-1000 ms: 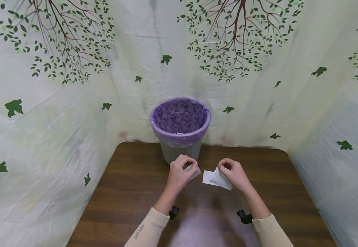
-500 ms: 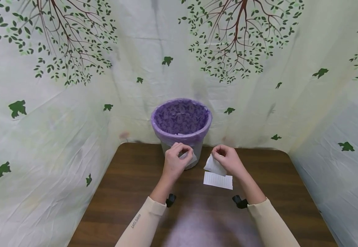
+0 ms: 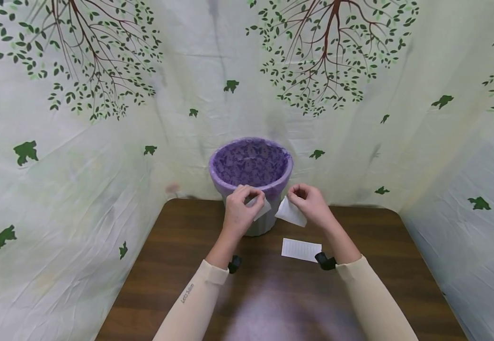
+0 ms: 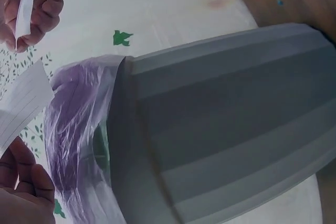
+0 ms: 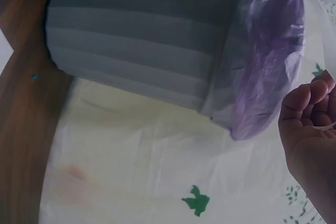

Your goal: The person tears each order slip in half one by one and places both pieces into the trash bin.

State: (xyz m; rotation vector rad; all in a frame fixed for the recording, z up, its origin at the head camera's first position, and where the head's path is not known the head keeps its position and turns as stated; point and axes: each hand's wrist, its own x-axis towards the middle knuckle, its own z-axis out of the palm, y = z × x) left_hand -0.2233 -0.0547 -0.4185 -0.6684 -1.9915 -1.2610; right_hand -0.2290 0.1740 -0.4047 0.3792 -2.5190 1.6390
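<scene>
Between thumb and fingertips, my left hand [image 3: 238, 213] pinches a small piece of paper [image 3: 264, 210] in front of the bin's rim. Ruled lines show on that paper [image 4: 23, 100] in the left wrist view. A little to the right, my right hand [image 3: 313, 204] pinches another white piece of paper [image 3: 290, 213], which hangs down from the fingers. The two papers are apart. Behind the hands stands a grey bin [image 3: 260, 226] with a purple liner [image 3: 284, 166] folded over its rim. A lined slip of paper [image 3: 299, 249] lies flat on the table, near the right wrist.
The brown wooden table [image 3: 179, 255] has its back edge close to a pale curtain [image 3: 179, 156] printed with trees and birds. More of this curtain hangs at the left and right sides. A black wrist camera [image 3: 325, 261] sits under the right wrist.
Both hands have risen and moved forward to the bin's rim, each with its paper. The lined slip on the table, partly covered before, now shows almost fully.
</scene>
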